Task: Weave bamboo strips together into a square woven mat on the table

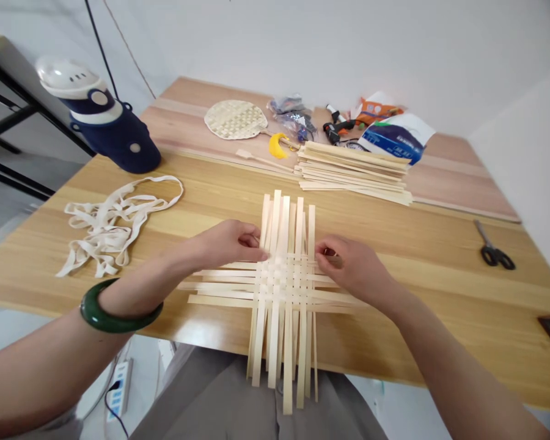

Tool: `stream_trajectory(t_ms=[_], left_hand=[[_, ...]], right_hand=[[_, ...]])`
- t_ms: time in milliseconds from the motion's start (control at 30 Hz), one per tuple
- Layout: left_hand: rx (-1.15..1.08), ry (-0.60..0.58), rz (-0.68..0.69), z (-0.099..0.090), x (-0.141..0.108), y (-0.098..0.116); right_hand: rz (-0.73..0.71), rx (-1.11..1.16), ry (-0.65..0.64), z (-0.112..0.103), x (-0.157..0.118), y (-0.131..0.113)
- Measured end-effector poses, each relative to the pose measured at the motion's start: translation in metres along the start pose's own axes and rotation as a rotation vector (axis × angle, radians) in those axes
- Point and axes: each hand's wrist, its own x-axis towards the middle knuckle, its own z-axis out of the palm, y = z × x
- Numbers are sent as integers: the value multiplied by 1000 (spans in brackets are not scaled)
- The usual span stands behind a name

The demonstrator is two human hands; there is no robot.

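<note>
the woven strips (282,278) lie on the table (201,214) between the two hands, in a cross: the longer run goes from twelve to six o'clock, the crossing ones from nine to three. from the middle of the weave, the left hand (224,242) sits at ten o'clock and the right hand (354,263) at two, about equally near, so the weave's upper edge spans their fingertips. each hand has thumb and fingers curled close together at that edge; i cannot tell whether a strip is pinched in either.

the right hand and wrist cover part of the three o'clock ends, and the six o'clock ends reach past the table edge over the lap. farther off, a stack of loose strips (355,174) lies at one o'clock, scissors (494,252) toward three, a tangled cloth band (114,226) toward ten, with a bottle (112,134) beyond, and a round fan (235,119) toward eleven.
</note>
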Motion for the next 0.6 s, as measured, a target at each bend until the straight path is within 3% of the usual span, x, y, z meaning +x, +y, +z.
stream_trajectory(t_ms=[133,300,600], left_hand=[[-62,-40,-11,1,-1,3],[-60,0,-16,4,-2,6],[-67,44,-27,8,-7,20]], right_hand=[[113,182,-135,-15,0,-2],[81,260,-283,-31,5,-1],[64,278,-236,-36,0,-4]])
